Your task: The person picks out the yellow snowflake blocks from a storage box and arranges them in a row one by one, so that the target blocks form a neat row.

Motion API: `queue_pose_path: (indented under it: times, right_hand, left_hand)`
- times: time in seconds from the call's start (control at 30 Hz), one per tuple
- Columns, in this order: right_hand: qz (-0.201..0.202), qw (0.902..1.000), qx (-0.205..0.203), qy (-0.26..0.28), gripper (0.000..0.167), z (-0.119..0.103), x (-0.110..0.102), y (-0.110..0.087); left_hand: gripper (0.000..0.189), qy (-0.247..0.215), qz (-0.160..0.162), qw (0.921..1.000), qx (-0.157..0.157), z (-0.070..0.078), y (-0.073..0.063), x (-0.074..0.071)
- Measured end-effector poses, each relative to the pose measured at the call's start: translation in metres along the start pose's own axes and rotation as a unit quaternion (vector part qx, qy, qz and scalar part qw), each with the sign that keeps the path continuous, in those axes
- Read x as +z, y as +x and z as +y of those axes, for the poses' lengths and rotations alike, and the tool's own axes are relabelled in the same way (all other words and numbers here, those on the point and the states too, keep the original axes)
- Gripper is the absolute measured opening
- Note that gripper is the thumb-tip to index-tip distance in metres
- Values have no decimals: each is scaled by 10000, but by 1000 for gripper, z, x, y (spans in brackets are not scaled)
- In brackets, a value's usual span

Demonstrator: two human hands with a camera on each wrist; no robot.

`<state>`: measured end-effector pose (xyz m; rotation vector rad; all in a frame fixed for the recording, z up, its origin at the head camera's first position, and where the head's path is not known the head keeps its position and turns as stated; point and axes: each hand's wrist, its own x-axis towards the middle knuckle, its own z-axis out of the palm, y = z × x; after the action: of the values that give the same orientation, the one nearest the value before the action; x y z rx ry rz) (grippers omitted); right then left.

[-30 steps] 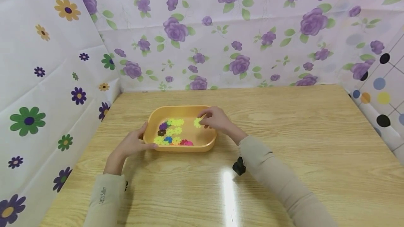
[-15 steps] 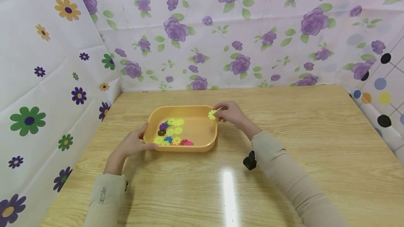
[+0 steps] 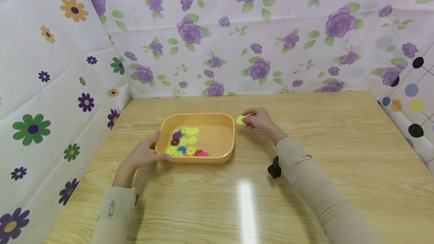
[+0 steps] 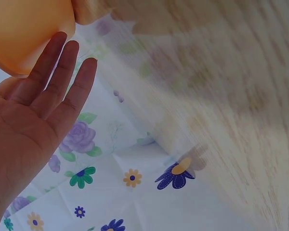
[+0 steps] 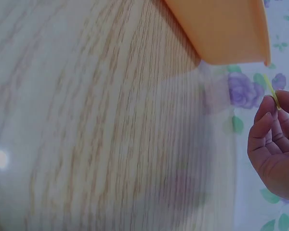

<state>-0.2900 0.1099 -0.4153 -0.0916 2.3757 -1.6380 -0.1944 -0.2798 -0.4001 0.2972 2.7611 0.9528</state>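
In the head view an orange plastic tray point(image 3: 217, 143) lies on the table with several flower-shaped plastic discs point(image 3: 183, 141) in it, mostly yellow, others purple, brown, blue and pink. My left hand point(image 3: 144, 153) rests against the tray's left end, thumb along the front rim; the left wrist view shows straight fingers point(image 4: 62, 72) beside the tray wall point(image 4: 33, 33). Just beyond the tray's right rim, my right hand point(image 3: 259, 119) pinches a yellow flower-shaped disc point(image 3: 240, 119) between thumb and fingertips. Edge-on, that disc point(image 5: 270, 91) shows as a thin strip in the right wrist view.
The wood-grain table point(image 3: 322, 131) stretches to the right and in front of the tray. Patterned sheets point(image 3: 217, 29) stand behind it and at both sides. A small black object point(image 3: 274, 168) shows beneath the right sleeve. Light glares off the tabletop near the front.
My right hand has carried the yellow disc from inside the tray over the right rim to a spot outside it. The left hand and the tray stay put.
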Motion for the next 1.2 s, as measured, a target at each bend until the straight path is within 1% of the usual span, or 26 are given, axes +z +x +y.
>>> queue_pose_path:
  times: [0.13,0.33,0.5,0.67,0.9,1.13,1.2]
  right_hand:
    - [71,9998,159,-24,27,5,-8,3]
    - [168,9992,300,-214,28,14,-17,9]
    - [228,9982,394,-385,27,17,-18,11]
    - [382,9968,512,-484,26,20,-18,11]
    - [499,9958,587,-502,25,33,-21,13]
    - [711,9933,697,-581,22,28,-24,9]
    - [742,9934,729,-485,23,26,-24,7]
  left_hand:
    - [105,6,-18,10000,-7,1,0,0]
    - [106,-3,-10,10000,24,1,2,1]
    - [106,-21,13,10000,91,0,3,1]
    - [106,-25,-17,9999,139,1,2,0]
    - [104,-90,-54,9999,46,1,3,0]
    - [105,-70,-16,9999,104,0,1,-1]
    - [105,-67,-17,9999,104,0,1,-1]
